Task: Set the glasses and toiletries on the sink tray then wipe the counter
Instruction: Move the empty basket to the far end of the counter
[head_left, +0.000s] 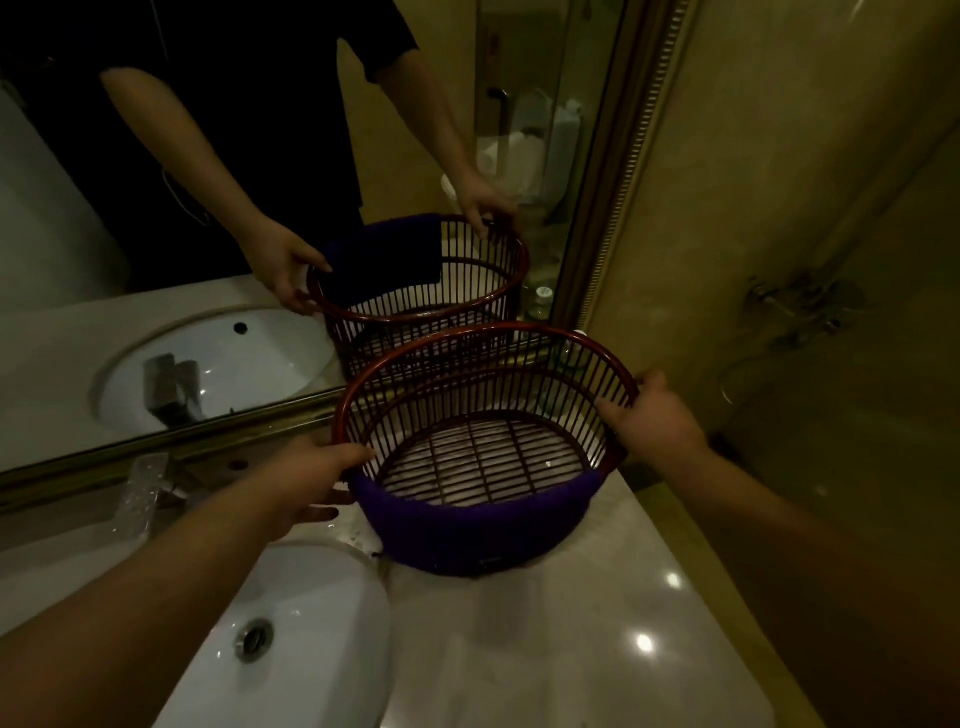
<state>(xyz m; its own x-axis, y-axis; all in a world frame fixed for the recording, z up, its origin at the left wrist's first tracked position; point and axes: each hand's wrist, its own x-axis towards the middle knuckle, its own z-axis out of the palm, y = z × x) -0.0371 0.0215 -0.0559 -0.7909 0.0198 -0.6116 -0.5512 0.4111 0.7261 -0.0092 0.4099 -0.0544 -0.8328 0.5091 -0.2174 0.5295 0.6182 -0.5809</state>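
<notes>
Left hand (317, 483) and right hand (654, 415) clasp the empty basket (519, 374) at opposite sides, fingers curled round its rim; it sits on the counter (571, 649) between the 2 palms, equally near each.

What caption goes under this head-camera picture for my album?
The left hand and right hand grip a round basket, purple cloth over its rim, at the counter by the sink.

The room is dim and yellowish. Small bright glints sit on the worktop (571, 649) right of the sink (311, 623). Beyond the sink the mirror frame (613, 171) bows with wide-angle distortion. Detail is soft and grainy.
</notes>
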